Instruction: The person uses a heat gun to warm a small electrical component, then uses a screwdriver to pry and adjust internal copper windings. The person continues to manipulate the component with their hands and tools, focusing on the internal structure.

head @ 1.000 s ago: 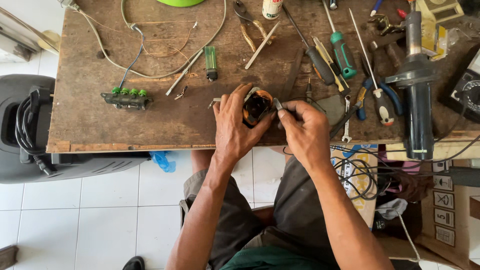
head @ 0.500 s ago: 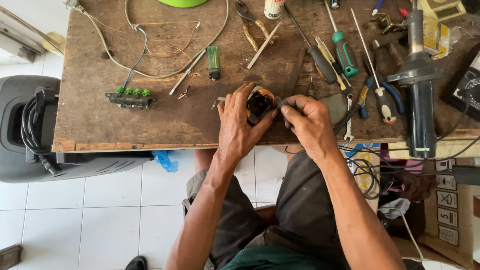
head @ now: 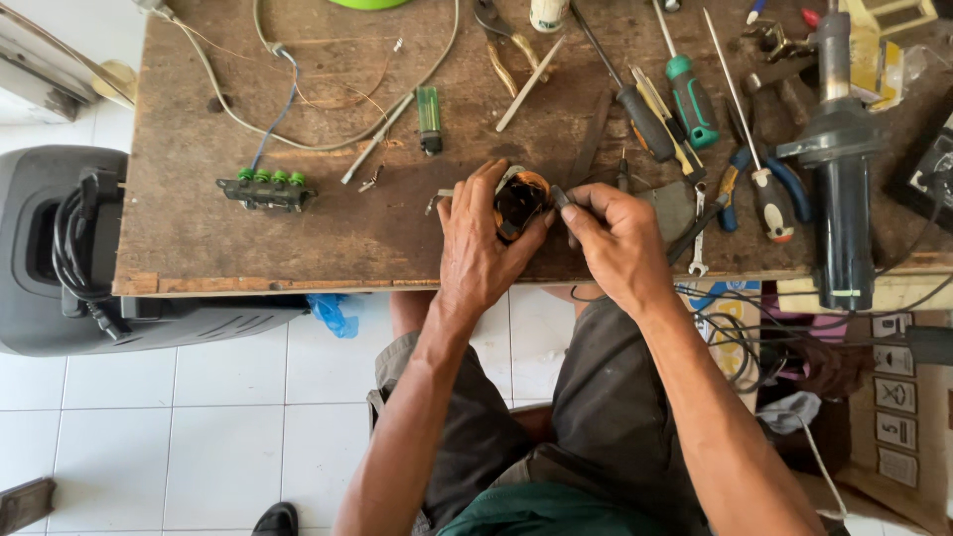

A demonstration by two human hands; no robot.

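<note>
Copper-wound black motor coil (head: 520,196) is sitting clasped in the left hand (head: 476,243); looking rigid, windings fragile, best gripped by its core. Right hand (head: 617,243) is pinching a thin metal tool (head: 559,196).

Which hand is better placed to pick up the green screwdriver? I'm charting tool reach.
Right hand: it lies nearer the green screwdriver. The left hand grips the coil and is farther away.

Tabletop (head: 298,238): rough, matt, stained wood. Coil part (head: 521,196) at centre: glossy copper-coloured wire winding on dark plastic. Screwdriver (head: 685,84), far right: smooth green plastic handle, bright metal shaft. Heat gun (head: 842,179), right: matt dark plastic. Floor (head: 199,417): glossy white tile.
</note>
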